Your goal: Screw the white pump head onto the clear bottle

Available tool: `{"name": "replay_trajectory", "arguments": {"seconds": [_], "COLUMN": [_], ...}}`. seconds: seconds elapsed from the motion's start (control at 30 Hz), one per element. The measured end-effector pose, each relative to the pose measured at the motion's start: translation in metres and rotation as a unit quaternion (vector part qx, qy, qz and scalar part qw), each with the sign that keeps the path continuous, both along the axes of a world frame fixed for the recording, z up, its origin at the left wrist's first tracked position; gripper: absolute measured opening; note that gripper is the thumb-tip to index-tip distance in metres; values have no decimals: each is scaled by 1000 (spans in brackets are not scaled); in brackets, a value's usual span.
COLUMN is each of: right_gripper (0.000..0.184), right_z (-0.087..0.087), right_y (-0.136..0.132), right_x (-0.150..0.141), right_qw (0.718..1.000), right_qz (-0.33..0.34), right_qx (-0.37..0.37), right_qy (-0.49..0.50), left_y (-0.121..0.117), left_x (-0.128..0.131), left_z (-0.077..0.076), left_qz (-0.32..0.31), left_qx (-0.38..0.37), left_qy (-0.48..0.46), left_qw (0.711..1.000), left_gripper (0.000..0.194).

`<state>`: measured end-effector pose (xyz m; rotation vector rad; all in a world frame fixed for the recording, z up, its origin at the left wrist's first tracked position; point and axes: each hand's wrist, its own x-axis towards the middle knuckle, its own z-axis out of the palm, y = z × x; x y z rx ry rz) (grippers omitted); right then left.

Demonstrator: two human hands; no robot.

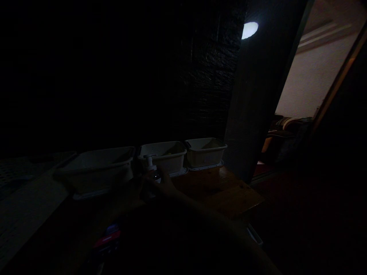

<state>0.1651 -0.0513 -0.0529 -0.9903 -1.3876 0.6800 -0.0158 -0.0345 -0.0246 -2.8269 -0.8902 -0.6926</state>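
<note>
The picture is very dark. A pump bottle with a pale pump head stands upright over the table, in front of the middle bin. My right hand is closed around its right side, fingers bent over the front. On the bottle's left side is my left hand, its fingers also curled against it, though they are dim. Shadow hides the lower part of the bottle. Nearer to me, below my left forearm, lies a red and purple item whose kind I cannot make out.
Three pale plastic bins stand in a row along the dark wall: a left bin, a middle bin and a right bin. The wooden table ends at the right. Beyond it a doorway shows a lit room with an armchair.
</note>
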Motion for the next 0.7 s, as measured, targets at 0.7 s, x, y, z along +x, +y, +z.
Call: {"name": "replay_trajectory", "arguments": {"seconds": [0.7], "right_gripper": [76], "right_z": [42], "right_y": [-30], "right_x": [18], "right_qw": [983], "right_qz": [65], "right_qx": [90], "right_qy": [-148], "left_y": [11], "left_x": [-15], "left_z": [5], "left_qz": [10], "left_qx": [54], "left_qy": [51], "left_qw": [997], "left_gripper": [66]}}
